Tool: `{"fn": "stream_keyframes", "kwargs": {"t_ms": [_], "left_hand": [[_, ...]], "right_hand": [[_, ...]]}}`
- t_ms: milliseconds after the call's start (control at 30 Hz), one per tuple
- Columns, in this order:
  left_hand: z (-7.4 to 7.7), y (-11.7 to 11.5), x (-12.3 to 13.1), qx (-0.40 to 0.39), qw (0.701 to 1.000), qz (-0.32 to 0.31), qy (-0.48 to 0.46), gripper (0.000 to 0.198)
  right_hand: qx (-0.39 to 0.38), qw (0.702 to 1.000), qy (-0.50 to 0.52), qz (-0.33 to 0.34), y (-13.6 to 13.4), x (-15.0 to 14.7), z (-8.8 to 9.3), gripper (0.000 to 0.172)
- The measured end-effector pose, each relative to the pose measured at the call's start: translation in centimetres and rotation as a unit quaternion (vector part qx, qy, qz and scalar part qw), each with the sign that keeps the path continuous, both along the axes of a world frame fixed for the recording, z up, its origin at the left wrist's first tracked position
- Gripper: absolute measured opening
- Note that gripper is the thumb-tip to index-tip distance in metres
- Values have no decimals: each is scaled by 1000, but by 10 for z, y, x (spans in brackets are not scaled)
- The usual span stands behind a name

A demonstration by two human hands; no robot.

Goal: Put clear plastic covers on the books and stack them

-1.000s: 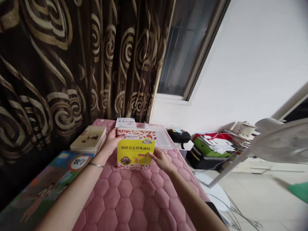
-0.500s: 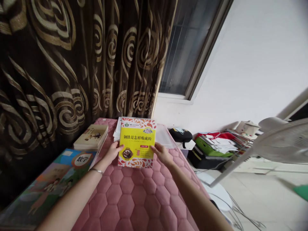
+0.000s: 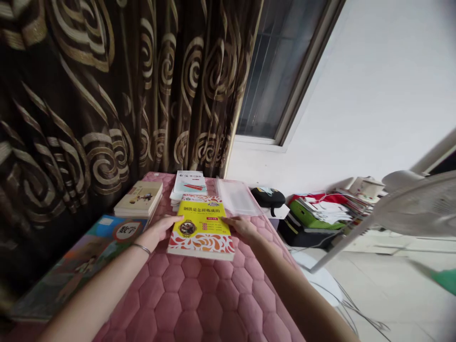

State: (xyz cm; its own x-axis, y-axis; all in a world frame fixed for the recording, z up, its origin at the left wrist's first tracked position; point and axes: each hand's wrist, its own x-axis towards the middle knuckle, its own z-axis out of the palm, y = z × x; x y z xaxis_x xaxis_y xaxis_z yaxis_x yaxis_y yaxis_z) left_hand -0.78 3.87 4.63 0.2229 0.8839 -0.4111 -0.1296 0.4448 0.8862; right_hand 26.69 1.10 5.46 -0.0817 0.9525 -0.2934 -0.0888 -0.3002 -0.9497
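Note:
A thick yellow book [image 3: 201, 225] with a red and white leaf pattern lies between my hands, tilted low over the pink quilted surface [image 3: 199, 299]. My left hand [image 3: 163, 227] grips its left edge, thumb on the cover. At the right edge my right hand [image 3: 242, 228] holds it the same way. Just behind it is a stack of white booklets [image 3: 190, 183]. A stack of beige books [image 3: 138, 198] sits to the left, beyond a large blue and green mathematics book [image 3: 96, 256]. Whether the yellow book touches the quilt I cannot tell.
A clear plastic sleeve [image 3: 238, 197] lies at the back right. Past the right edge are a black case [image 3: 268, 197], a green bag with papers [image 3: 313, 216] and a white standing fan [image 3: 416, 209]. Cables [image 3: 352, 308] trail on the floor. A dark patterned curtain [image 3: 160, 85] hangs behind.
The yellow book has come down and tipped from nearly upright towards flat, with both hands still on it. The white booklets and plastic sleeve behind it now show more.

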Motion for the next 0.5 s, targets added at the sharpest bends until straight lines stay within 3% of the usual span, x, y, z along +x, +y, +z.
{"fn": "stream_keyframes", "kwargs": {"t_ms": [133,267,500], "left_hand": [[-10,-19,-10,-14,1000,13,6,35],[-11,-48,-43,-13,999,42,22,38],[29,-100,-135,6,994,90,66,59]], "right_hand": [[0,999,-40,-7,-17,-10,-10,17],[26,996,-82,26,-41,-36,-17,33],[84,991,-53,86,-69,-132,-13,58]]}}
